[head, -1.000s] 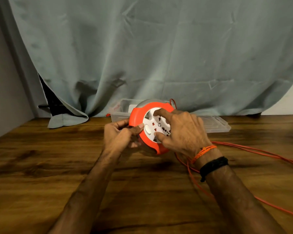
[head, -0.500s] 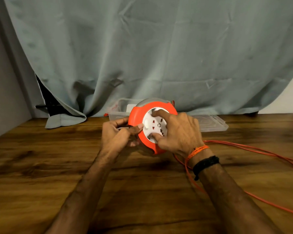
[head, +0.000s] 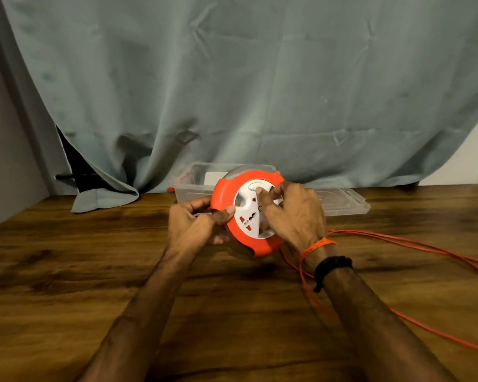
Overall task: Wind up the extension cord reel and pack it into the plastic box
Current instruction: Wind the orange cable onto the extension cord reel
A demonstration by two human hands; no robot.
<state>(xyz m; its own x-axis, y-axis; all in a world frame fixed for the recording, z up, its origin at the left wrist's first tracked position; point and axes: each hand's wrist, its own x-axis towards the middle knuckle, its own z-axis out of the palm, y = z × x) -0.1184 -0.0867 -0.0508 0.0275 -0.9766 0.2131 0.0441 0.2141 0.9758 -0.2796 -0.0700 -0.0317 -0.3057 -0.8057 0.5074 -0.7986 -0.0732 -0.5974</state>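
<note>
A: Orange housing, white socket face. The extension cord reel [head: 247, 213] is held up off the wooden table [head: 80, 271], between both hands, standing on edge.

B: Which way does it point?

A: The disc's flat face is turned toward the camera and tilted slightly up. Its axle runs roughly from the viewer away toward the curtain [head: 260, 92]. It is round, so it has no clear long axis of its own; the socket slots run diagonally across the face.

B: Left hand?

A: The left hand [head: 193, 224] is clamped on the reel's left rim, thumb on the front edge, fingers wrapped behind it.

B: Right hand?

A: The right hand [head: 293, 216] is pressed on the white face, index fingertip on a round recess near the top, the other fingers curled over the right part of the dial. It is gripping the reel, but how firmly I cannot tell.

B: Cord?

A: The orange cord [head: 425, 246] leaves the reel below the right wrist and trails away to the right of that hand in several loose strands over the table.

B: Box?

A: The clear plastic box [head: 193, 186] sits just beyond the hands, partly hidden behind the reel. Its lid [head: 342, 202] lies flat beyond the right hand, beside the box.
</note>
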